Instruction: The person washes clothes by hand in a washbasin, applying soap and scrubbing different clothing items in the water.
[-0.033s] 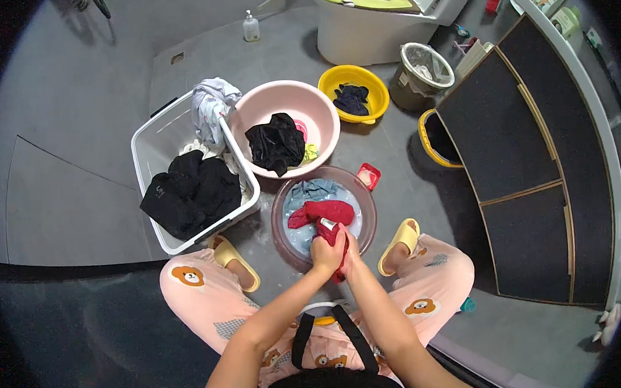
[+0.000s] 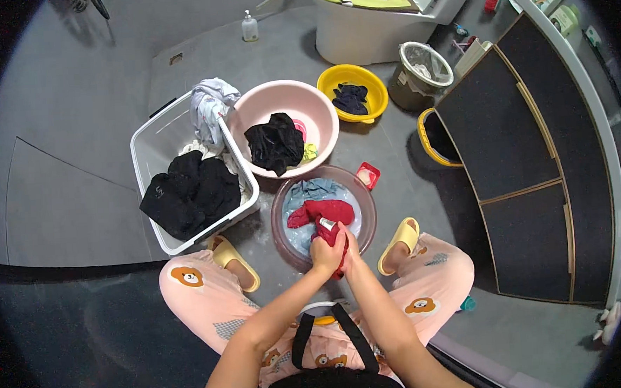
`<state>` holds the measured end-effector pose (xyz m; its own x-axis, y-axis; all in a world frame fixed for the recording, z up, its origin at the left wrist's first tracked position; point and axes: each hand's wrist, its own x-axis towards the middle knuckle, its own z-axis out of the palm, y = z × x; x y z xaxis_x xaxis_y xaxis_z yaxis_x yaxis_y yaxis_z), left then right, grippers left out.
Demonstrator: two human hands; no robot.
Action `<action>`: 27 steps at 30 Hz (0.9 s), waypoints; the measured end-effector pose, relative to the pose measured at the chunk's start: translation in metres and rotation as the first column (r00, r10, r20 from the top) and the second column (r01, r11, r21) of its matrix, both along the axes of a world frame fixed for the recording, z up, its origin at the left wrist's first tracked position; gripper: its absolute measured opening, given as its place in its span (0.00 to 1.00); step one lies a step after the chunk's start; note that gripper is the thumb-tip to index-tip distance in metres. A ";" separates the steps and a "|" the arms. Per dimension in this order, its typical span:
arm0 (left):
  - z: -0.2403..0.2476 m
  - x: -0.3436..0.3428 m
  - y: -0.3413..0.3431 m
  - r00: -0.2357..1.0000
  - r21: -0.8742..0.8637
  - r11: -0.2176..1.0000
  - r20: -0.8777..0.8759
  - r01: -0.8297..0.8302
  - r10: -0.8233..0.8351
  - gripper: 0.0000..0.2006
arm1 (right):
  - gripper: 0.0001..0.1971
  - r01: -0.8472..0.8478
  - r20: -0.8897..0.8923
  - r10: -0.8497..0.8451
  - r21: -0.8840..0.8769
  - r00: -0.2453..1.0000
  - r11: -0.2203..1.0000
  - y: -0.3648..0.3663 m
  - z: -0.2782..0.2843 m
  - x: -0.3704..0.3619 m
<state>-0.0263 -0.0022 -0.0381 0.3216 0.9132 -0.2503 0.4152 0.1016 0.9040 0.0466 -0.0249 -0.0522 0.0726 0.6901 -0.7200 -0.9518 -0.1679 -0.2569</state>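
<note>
A red garment (image 2: 329,211) with a white label is gripped in both of my hands over the near side of a brownish-pink basin (image 2: 370,226). My left hand (image 2: 328,253) and my right hand (image 2: 351,249) are closed around it side by side, hiding part of the cloth. The far end of the garment lies in cloudy, soapy water. Behind it, a blue-grey cloth (image 2: 313,189) is partly under the water. Just outside the basin's right rim sits a small red soap dish (image 2: 368,175) with something pale in it.
Beyond stands a pink basin (image 2: 325,112) with black cloth (image 2: 275,144). At left is a white laundry basket (image 2: 142,150) with dark clothes (image 2: 192,193). Further right are a yellow basin (image 2: 375,78), a trash bin (image 2: 411,96) and a dark cabinet (image 2: 511,141). My slippered feet flank the washing basin.
</note>
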 end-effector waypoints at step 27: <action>0.003 0.007 0.020 0.791 -0.404 0.913 0.541 -0.054 0.286 0.13 | 0.30 0.015 -0.050 -0.011 0.077 0.999 0.997 0.011 0.024 0.008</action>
